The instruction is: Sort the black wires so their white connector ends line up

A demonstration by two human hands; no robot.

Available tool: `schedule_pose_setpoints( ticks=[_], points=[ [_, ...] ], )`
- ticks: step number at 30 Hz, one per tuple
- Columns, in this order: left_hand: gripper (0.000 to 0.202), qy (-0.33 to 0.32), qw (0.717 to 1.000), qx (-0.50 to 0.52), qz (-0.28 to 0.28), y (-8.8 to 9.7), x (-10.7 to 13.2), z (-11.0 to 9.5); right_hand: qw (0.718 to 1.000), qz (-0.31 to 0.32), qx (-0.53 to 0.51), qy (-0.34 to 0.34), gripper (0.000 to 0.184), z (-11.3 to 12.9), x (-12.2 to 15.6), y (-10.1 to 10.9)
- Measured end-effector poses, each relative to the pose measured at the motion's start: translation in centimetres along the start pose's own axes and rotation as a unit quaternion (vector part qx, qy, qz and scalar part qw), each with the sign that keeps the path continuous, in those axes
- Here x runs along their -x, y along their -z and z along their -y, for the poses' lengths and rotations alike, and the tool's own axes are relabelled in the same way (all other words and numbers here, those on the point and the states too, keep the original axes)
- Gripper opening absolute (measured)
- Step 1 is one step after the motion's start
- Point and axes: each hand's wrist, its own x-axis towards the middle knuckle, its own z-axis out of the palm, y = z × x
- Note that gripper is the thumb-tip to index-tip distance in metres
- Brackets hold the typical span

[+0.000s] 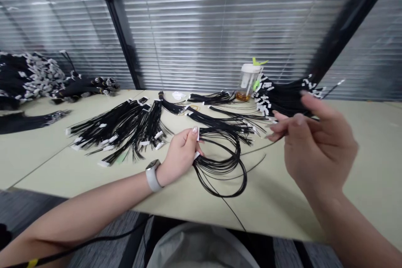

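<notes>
My left hand [180,150], with a pale-banded watch on its wrist, pinches a white connector [198,133] between thumb and fingers. From it, thin black cables [238,150] loop round in a loose coil over the table, and a second white piece [197,155] shows just below. To the right, my right hand [320,146] is raised and slightly blurred. Its thumb and fingers close on a single black cable [262,148] that runs out from the coil. A silvery-tipped cable end [341,82] sticks up behind the fingers; whether it belongs to the held cable I cannot tell.
Bundles of black cables with white connectors [116,130] lie left of the coil, more bundles [213,119] behind it. A lidded clear jar [248,81] with amber liquid stands by a large cable pile [282,94]. Another heap [40,75] sits far left. Window blinds [188,29] back the table [273,205].
</notes>
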Motion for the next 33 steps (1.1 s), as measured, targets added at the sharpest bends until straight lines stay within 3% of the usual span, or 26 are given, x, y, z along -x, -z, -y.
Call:
schedule_pose_setpoints(
  ticks=[2,3,6,9,15,33],
  points=[
    [0.042,-0.005,1.000,0.002,0.013,0.0,0.2,0.0,0.996,0.075,-0.036,-0.021,0.047,0.0,0.4,-0.3],
    [0.042,-0.010,1.000,0.001,0.018,0.0,0.2,0.1,0.990,0.137,-0.021,-0.036,0.046,0.0,0.6,-0.4],
    [0.045,-0.033,0.999,-0.012,0.025,0.0,0.4,0.1,0.961,0.267,0.073,-0.021,0.015,-0.3,1.1,-0.8],
    [0.046,-0.054,0.998,-0.020,0.028,0.0,0.6,-0.1,0.939,0.319,0.124,0.005,0.012,-0.4,1.6,-1.4],
    [0.045,-0.070,0.996,-0.040,0.032,0.0,1.0,-0.4,0.907,0.377,0.188,-0.019,0.017,0.2,2.1,-1.9],
    [0.044,-0.107,0.988,-0.088,0.070,-0.1,1.4,-0.4,0.878,0.449,0.166,-0.010,0.023,0.5,1.7,-1.6]
  ],
)
